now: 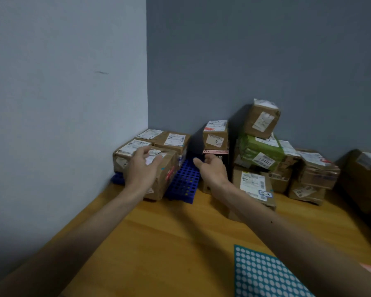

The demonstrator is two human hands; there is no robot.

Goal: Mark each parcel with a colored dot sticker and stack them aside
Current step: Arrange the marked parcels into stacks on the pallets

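Brown cardboard parcels (pixel 167 168) patched with white labels, one green-wrapped parcel (pixel 260 154), blue gridded pallet (pixel 184 181), teal sticker sheet (pixel 263 275) dotted with white circles, orange-yellow wooden surface (pixel 169 243), walls (pixel 244 61) painted grey-blue

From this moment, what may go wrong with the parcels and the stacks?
1. The tilted top box sits askew on the green parcel; a bump from the right hand, open close by, may topple it.
2. The parcel under the left hand seems to lean off the blue grid; it may slide.
3. The sticker sheet lies beneath the right forearm and may be dragged.
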